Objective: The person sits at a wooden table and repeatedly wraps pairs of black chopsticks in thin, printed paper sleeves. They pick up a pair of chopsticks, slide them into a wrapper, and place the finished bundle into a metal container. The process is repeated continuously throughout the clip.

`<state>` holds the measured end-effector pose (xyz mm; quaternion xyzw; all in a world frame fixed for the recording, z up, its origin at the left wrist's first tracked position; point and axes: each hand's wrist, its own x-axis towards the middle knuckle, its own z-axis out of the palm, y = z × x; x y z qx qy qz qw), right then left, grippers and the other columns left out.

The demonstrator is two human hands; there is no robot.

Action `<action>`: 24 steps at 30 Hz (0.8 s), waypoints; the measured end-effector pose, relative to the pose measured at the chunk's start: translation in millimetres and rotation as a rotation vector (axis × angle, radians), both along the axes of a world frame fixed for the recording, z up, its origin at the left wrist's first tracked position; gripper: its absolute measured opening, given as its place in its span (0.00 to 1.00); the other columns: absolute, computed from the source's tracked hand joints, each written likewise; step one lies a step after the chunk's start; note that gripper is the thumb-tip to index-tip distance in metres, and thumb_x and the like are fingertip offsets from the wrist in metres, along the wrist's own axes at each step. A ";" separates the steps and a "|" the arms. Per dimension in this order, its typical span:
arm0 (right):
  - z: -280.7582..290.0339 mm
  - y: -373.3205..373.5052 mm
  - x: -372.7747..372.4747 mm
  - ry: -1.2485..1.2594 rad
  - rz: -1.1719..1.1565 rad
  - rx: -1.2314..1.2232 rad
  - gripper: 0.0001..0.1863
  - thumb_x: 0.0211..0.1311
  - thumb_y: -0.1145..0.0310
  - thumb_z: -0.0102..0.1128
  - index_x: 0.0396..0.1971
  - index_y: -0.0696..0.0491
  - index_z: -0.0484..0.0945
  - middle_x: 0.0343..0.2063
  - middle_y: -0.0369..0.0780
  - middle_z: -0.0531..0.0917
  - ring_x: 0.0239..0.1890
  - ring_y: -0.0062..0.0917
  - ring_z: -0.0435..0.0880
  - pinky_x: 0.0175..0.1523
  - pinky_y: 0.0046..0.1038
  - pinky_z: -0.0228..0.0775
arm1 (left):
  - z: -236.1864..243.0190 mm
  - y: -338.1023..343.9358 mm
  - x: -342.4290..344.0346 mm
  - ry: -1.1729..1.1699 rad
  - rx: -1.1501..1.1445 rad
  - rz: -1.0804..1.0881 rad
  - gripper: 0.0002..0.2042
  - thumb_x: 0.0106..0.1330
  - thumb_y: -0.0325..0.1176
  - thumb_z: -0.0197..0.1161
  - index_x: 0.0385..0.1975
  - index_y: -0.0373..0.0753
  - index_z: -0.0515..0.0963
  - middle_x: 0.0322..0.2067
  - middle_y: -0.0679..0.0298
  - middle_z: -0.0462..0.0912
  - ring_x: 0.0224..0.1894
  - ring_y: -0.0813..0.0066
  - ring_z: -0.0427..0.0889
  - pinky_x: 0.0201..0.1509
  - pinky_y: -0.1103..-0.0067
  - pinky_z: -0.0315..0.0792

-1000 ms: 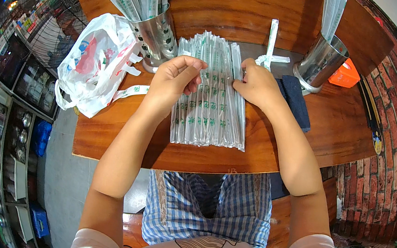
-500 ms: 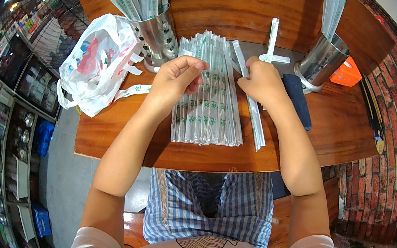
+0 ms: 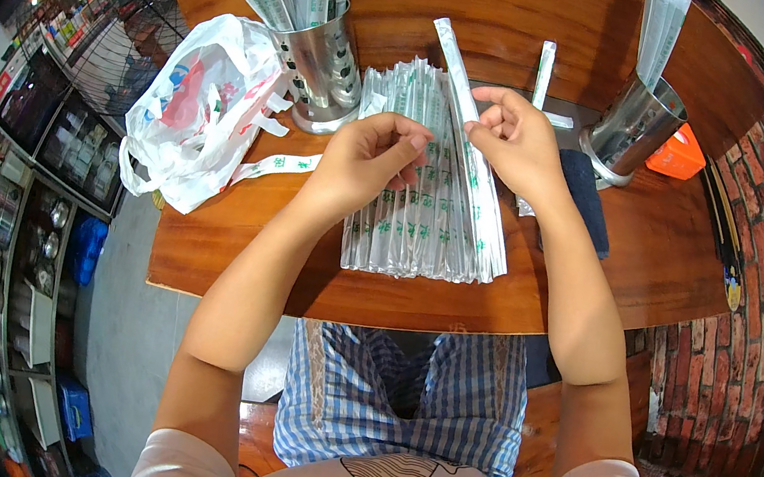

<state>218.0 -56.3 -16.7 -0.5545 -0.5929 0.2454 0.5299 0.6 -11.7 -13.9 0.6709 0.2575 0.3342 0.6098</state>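
Several wrapped chopstick packets (image 3: 419,214), clear-white with green print, lie side by side in a pile on the wooden table. My left hand (image 3: 368,161) is above the pile's left part, its fingers curled toward the thumb and no packet showing in them. My right hand (image 3: 515,140) grips one long chopstick packet (image 3: 457,60) between thumb and fingers. This packet slants over the pile's right edge, its far end sticking out beyond the pile. Part of another packet (image 3: 525,207) shows beneath my right wrist.
Metal cylinders holding more packets stand at left (image 3: 320,66) and right (image 3: 633,127). A white plastic bag (image 3: 200,118) lies left, with a loose printed strip (image 3: 281,165) beside it. On the right are a dark cloth (image 3: 585,198), an orange box (image 3: 678,152) and a packet (image 3: 545,72) lying behind.
My right hand has drawn a chopstick packet from beside the pile leftward onto its right edge. My left hand remains curled over the pile. The whole view has shifted slightly.
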 end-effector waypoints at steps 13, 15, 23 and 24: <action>3.2 -7.2 -35.2 0.377 0.271 0.059 0.22 0.62 0.75 0.62 0.55 0.62 0.71 0.34 0.37 0.83 0.34 0.13 0.80 0.36 0.16 0.70 | 4.6 -4.3 2.2 -0.033 0.003 0.007 0.13 0.65 0.28 0.64 0.46 0.28 0.73 0.27 0.68 0.79 0.28 0.84 0.79 0.31 0.85 0.76; 7.1 -9.4 -33.8 0.420 0.237 0.084 0.22 0.62 0.74 0.62 0.56 0.62 0.70 0.34 0.37 0.83 0.34 0.14 0.81 0.35 0.16 0.70 | 9.0 -4.0 1.0 -0.011 0.010 0.082 0.15 0.65 0.28 0.64 0.48 0.26 0.73 0.25 0.67 0.79 0.25 0.83 0.78 0.28 0.86 0.74; 8.1 -11.0 -31.4 0.556 0.187 0.100 0.25 0.62 0.69 0.65 0.57 0.61 0.70 0.36 0.38 0.83 0.38 0.20 0.83 0.46 0.22 0.76 | -1.6 -0.2 -2.0 0.423 0.564 0.284 0.13 0.64 0.31 0.66 0.43 0.29 0.78 0.24 0.65 0.80 0.24 0.83 0.76 0.26 0.83 0.69; 8.2 -11.0 -33.9 0.577 0.191 0.118 0.25 0.62 0.69 0.65 0.57 0.61 0.70 0.36 0.38 0.83 0.38 0.20 0.83 0.45 0.22 0.76 | -4.3 1.9 -1.7 0.370 0.600 0.315 0.13 0.63 0.32 0.66 0.42 0.30 0.79 0.24 0.64 0.81 0.24 0.82 0.78 0.27 0.82 0.71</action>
